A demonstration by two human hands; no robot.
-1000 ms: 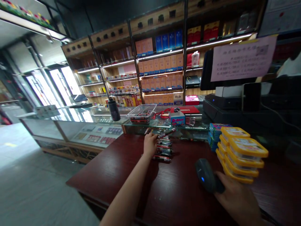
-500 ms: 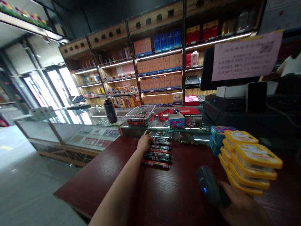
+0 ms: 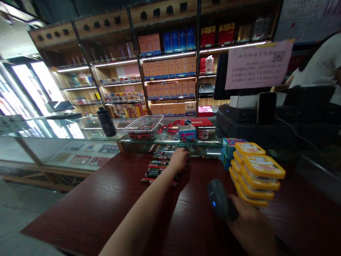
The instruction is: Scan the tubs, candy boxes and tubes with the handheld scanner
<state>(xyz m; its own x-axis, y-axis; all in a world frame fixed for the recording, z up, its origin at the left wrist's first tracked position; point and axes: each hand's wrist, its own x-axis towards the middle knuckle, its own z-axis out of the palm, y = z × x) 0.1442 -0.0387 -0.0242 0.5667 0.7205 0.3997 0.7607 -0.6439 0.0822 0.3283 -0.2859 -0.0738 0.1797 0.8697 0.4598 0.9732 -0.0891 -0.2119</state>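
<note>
My right hand (image 3: 252,222) is wrapped round the handle of a dark barcode scanner (image 3: 220,199), which shows a blue light and is held above the table. At the right ends of a row of slim, dark-wrapped sticks (image 3: 157,167) is my left hand (image 3: 179,159), its back toward me. Its fingers bend away and are mostly hidden, so I cannot tell whether they grip one. The sticks lie side by side on the dark red wooden table (image 3: 106,199), some with red or green on them, and the farther ones reach the glass counter.
Yellow-lidded tubs (image 3: 262,167) stand stacked on the right, beside a pile of blue packs (image 3: 230,145). On the glass counter are a clear plastic box (image 3: 145,126) with more sticks, a dark bottle (image 3: 106,122) and a small blue box (image 3: 187,132). A person in white (image 3: 317,64) is behind the monitor.
My left hand has moved from the left ends of the sticks to their right ends. The view has turned right. The scanner remains in my right hand.
</note>
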